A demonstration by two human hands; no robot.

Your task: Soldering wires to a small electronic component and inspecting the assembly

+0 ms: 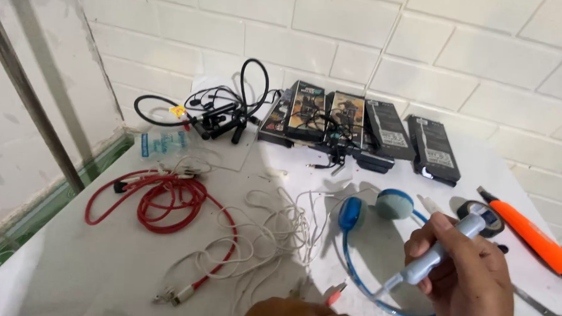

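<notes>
White table [86, 269] | right hand [471, 283] clamped on grey pen-shaped tool [438, 250], tip over blue headphones [370, 209] | left hand [299, 315] low, grip cannot tell, beside red-tipped wire [335, 295] | cables still tangled, unsorted

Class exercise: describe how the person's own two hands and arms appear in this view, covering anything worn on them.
Both hands are bare: no gloves, rings, watch or sleeves show. The right hand shows fully, with short, unpainted nails. Only the top of the left hand shows at the bottom edge.
</notes>
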